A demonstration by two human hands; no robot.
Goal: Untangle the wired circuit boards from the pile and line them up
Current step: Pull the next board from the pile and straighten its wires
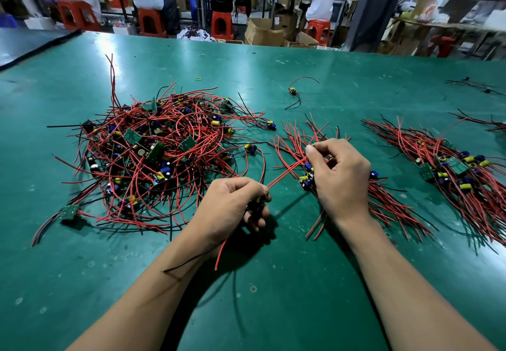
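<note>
Green table (273, 282) — red-and-black wires (153, 142), green boards (132, 136), yellow capacitors (465, 186).

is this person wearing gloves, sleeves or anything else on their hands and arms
Nothing is worn on either. The left hand and right hand have no gloves, and no rings show on the fingers in view. The left forearm and right forearm are uncovered down to the picture's edge, with no sleeves, watch or bracelet visible.

Glossy green table mat (273, 296); red plastic-coated wires (153, 142); orange plastic stools (221, 23).
</note>
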